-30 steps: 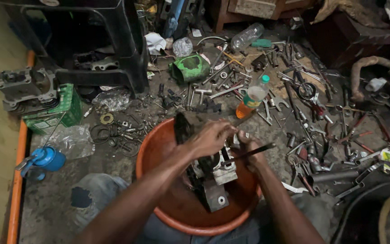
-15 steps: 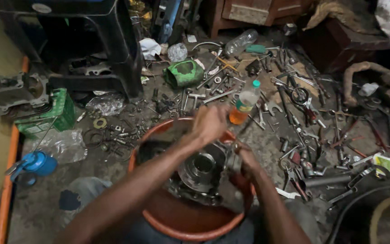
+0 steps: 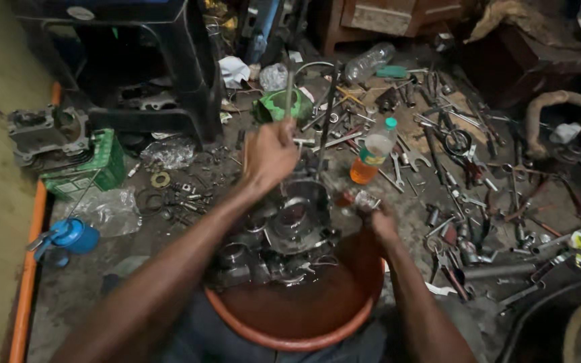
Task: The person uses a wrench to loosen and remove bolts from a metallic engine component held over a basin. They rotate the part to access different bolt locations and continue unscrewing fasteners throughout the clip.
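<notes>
Resting over an orange basin [image 3: 290, 333], a grey metal engine casing [image 3: 290, 228] sat low in the middle of the view, tilted, with darker greasy parts crowded against its near side. The left hand [image 3: 268, 156] was raised just above the casing's far edge, clenched around a thin rod [image 3: 290, 91] that stood nearly upright, blurred along its length. The right hand [image 3: 379, 220] was at the casing's right side, fingers curled on a small shiny part [image 3: 358, 199]; whether it gripped the part tightly or merely touched it could not be told. Just beyond the hands stood a plastic bottle [image 3: 372, 150] holding orange liquid, with a green cap. Spanners and pliers [image 3: 465, 195] lay scattered across the dirty floor to the right. On the left were a green crate [image 3: 95, 165], a blue oil can [image 3: 68, 236] and a crumpled clear bag [image 3: 105, 212], with a dark plastic stool [image 3: 169, 74] behind them
</notes>
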